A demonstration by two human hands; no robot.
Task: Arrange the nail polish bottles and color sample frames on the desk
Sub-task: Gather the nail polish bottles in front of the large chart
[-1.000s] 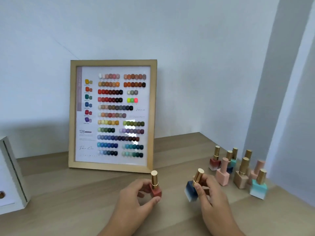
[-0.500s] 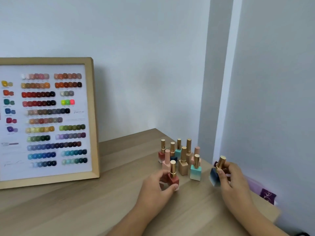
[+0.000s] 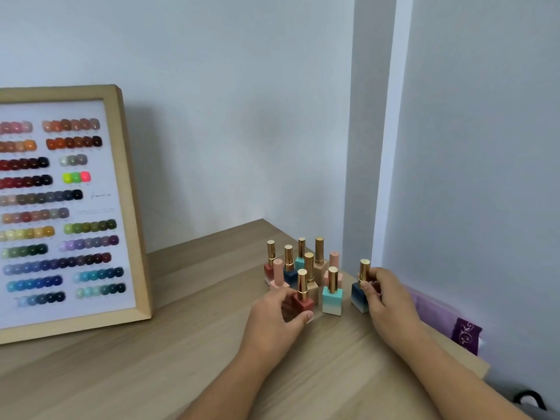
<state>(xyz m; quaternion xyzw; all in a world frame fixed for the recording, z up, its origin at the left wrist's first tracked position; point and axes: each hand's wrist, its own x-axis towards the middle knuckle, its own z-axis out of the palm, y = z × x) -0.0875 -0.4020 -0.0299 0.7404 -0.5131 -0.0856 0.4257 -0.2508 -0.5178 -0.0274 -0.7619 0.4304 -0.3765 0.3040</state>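
My left hand (image 3: 274,324) grips a red nail polish bottle (image 3: 302,300) with a gold cap, set down at the front of a cluster of several upright bottles (image 3: 306,268) near the desk's far right corner. My right hand (image 3: 388,304) holds a dark blue gradient bottle (image 3: 359,294) by its body, standing just right of a turquoise bottle (image 3: 332,298). A wooden color sample frame (image 3: 127,207) with rows of painted nail swatches leans against the wall at the left, partly cut off by the image edge.
The wooden desk (image 3: 181,359) ends at a right edge close behind my right hand. A purple bag (image 3: 463,331) lies in the gap between that edge and the white wall panel (image 3: 485,147). A dark object (image 3: 530,398) shows at the bottom right.
Both hands carried their bottles from the middle of the desk to the right, up to the cluster. The view swung right, so the frame now sits at the left edge.
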